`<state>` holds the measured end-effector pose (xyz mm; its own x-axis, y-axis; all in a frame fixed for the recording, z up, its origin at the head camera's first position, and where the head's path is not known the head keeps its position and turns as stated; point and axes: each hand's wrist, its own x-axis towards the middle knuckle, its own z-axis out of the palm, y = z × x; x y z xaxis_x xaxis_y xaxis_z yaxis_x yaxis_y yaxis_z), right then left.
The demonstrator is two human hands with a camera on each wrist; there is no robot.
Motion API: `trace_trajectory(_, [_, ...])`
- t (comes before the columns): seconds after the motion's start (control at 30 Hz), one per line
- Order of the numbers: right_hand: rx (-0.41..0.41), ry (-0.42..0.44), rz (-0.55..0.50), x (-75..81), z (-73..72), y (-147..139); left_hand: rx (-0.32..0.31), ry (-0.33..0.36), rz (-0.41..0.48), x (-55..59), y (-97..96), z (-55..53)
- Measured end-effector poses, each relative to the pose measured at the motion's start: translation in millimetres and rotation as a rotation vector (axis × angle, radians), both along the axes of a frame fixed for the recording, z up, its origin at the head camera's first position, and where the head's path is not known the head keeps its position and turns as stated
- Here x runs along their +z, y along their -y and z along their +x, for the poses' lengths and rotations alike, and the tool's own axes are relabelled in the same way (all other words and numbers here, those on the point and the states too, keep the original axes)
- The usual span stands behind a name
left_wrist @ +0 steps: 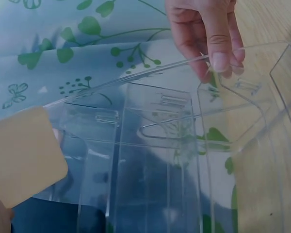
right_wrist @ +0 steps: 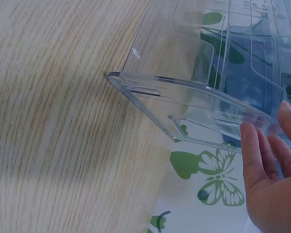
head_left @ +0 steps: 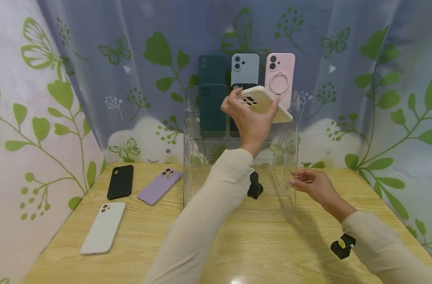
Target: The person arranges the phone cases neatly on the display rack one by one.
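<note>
My left hand (head_left: 253, 122) grips a cream phone case (head_left: 267, 106) by its sides, tilted in front of the upper tiers of a clear acrylic display stand (head_left: 288, 205). In the left wrist view a corner of the cream case (left_wrist: 26, 150) shows plain and flat. Thumb and fingers of my right hand (head_left: 316, 187) pinch the stand's right side panel; in the left wrist view the thumb lies over its edge. Dark green cases (head_left: 213, 106), a light blue case (head_left: 245, 71) and a pink case with a ring (head_left: 281, 75) stand upright on the tiers. A dark case (head_left: 234, 126) is mostly hidden behind my left hand.
Left of the stand, a black case (head_left: 120, 182), a purple case (head_left: 159, 187) and a white case (head_left: 103, 228) lie on the wooden table (head_left: 258, 252). A leaf-patterned curtain (head_left: 130, 86) hangs close behind the stand.
</note>
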<state>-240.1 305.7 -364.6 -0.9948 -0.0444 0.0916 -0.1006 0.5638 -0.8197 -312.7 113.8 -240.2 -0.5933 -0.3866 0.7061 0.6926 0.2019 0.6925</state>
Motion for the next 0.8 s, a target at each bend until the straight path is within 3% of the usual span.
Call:
trace_trajectory(0.23, [0.003,0.016,-0.012,-0.8,-0.2,0.1,-0.001,0.016,0.028,-6.3,-2.1,0.5])
trace_trajectory(0.43, [-0.004,0.002,0.029,0.7,-1.4,-1.8,0.057,-0.012,0.042,-6.3,-5.5,-1.1])
trace_trajectory(0.8, [-0.005,0.019,0.006,1.0,-2.6,-0.6,0.093,0.077,0.029,-10.7,-8.5,-3.4])
